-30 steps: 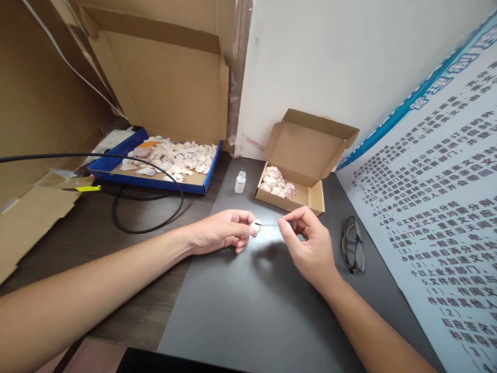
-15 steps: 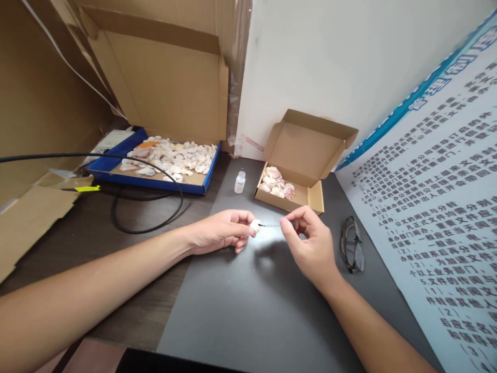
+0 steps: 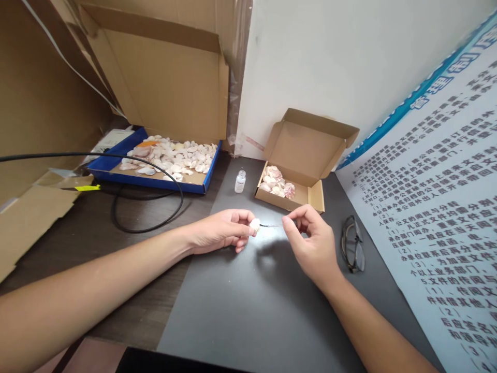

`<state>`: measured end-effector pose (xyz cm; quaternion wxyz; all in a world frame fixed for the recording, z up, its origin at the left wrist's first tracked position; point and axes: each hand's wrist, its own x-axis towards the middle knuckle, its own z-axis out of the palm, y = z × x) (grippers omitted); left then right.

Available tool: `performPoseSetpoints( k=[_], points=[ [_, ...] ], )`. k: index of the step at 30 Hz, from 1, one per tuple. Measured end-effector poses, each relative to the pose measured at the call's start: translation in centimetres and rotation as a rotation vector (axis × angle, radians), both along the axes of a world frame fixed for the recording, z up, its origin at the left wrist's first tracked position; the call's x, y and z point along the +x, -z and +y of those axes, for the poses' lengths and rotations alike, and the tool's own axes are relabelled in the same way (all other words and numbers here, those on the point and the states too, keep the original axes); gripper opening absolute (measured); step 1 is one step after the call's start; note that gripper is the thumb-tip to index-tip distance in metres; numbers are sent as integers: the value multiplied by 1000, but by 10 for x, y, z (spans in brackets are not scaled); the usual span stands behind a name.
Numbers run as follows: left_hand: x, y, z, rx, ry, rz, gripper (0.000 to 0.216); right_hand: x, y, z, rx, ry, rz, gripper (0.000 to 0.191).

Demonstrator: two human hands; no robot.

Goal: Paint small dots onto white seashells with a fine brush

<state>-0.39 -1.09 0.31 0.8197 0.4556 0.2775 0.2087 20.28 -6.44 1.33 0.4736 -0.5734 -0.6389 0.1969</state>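
My left hand (image 3: 220,231) rests on the dark mat (image 3: 248,311), its fingers pinched on a small white shell (image 3: 255,225). A thin dark pin or wire (image 3: 271,226) runs from the shell to my right hand (image 3: 312,243), which pinches its other end between thumb and forefinger. Both hands sit just in front of the small open cardboard box (image 3: 316,197) that holds several pinkish shells (image 3: 276,185).
A small clear bottle (image 3: 240,182) stands left of the small box. A blue tray (image 3: 209,176) of several white shells lies at the back left under an open carton. A black cable (image 3: 155,197) loops on the table. Glasses (image 3: 352,250) lie beside a printed poster (image 3: 438,217).
My right hand has drawn a little to the right, away from the shell, lengthening the visible pin or wire. My left hand has stayed still.
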Motion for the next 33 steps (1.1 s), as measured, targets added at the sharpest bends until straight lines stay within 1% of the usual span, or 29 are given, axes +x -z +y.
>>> performPoseSetpoints(
  k=[4,8,10,12,14,17,22,25,30,33],
  points=[
    [0,0,0,10,3,1,20,2,0,-1,13,18,23,16],
    [0,0,0,8,10,8,22,-1,3,-2,23,-67,112,11],
    [0,0,0,1,9,9,22,-2,4,-2,6,-96,100,10],
    [0,0,0,1,6,7,21,-2,3,-1,-7,-76,54,12],
    [0,1,0,7,6,4,20,-1,2,0,-3,-26,19,15],
    [0,1,0,16,6,1,18,0,1,1,12,1,23,17],
    [0,1,0,11,6,5,21,-2,4,-1,29,-79,119,11],
    [0,2,1,-2,6,4,23,-3,5,-1,5,-116,95,10],
    [0,3,1,8,10,-6,22,0,2,0,3,-8,15,15],
    [0,2,1,9,13,-6,21,0,3,0,12,-18,52,14]
  ],
)
